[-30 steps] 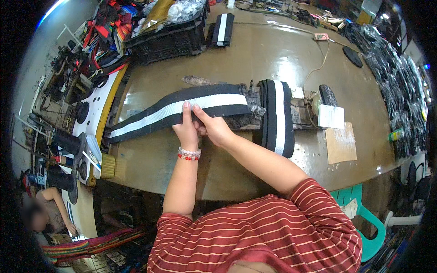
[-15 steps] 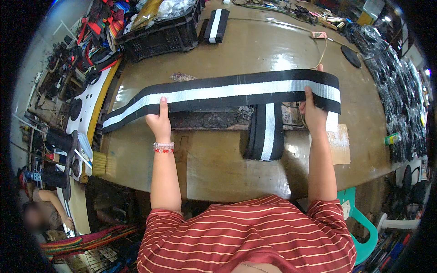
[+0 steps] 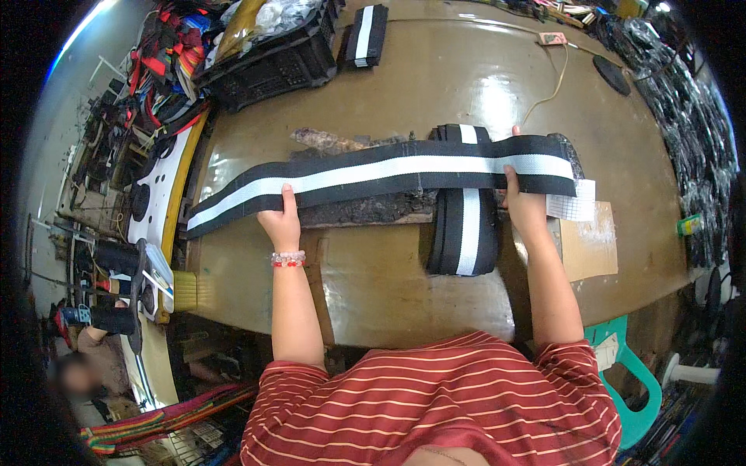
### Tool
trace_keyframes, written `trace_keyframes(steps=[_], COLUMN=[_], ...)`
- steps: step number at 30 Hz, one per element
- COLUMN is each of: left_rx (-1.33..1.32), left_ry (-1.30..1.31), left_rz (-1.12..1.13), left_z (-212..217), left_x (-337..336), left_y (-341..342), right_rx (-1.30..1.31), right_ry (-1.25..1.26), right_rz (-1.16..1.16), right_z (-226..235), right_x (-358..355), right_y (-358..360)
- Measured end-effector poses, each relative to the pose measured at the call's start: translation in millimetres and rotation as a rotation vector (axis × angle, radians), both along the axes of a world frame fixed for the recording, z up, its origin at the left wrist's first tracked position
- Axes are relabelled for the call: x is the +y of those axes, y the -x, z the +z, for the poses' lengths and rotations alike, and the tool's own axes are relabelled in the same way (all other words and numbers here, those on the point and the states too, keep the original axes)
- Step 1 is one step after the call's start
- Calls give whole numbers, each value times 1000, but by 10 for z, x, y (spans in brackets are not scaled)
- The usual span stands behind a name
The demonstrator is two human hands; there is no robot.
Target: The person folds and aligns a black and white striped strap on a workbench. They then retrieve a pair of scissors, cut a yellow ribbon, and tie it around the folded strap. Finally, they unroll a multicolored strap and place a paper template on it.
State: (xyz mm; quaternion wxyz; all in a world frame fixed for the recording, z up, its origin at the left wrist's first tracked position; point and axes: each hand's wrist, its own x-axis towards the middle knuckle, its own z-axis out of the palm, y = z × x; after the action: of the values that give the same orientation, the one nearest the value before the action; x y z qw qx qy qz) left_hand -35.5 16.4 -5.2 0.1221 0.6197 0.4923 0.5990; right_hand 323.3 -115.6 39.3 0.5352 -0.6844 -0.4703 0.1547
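A long black webbing strap with a white centre stripe stretches across in front of me. My left hand is closed on its lower edge left of the middle, thumb on top. Near the right end, my right hand grips the strap, thumb over the front and a fingertip showing past the far edge. The strap's left end hangs toward the table's left side. Beneath it lies a dark, rough-surfaced long block. A folded stack of the same webbing lies across that block, partly hidden by the strap.
Beside my right hand lie a white gridded paper and a cardboard piece. A black crate and another webbing bundle stand at the back. A cord with a switch box crosses the table. Another person sits at lower left.
Both hands still grip the strap, which now lies lower and flatter over the block. My right hand has moved slightly left, and the strap's curled right end has straightened.
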Motion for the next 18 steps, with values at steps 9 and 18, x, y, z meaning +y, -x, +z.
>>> trace_keyframes(steps=[9, 18], left_rx=[37, 47], left_ry=[40, 72], left_rz=[-27, 17], left_z=[-106, -76], left_x=[20, -4], left_y=[54, 36], right_rx=[-77, -73], right_ry=[54, -15], right_rz=[-7, 14], right_z=[-187, -221], right_x=[53, 49], right_y=[-44, -52])
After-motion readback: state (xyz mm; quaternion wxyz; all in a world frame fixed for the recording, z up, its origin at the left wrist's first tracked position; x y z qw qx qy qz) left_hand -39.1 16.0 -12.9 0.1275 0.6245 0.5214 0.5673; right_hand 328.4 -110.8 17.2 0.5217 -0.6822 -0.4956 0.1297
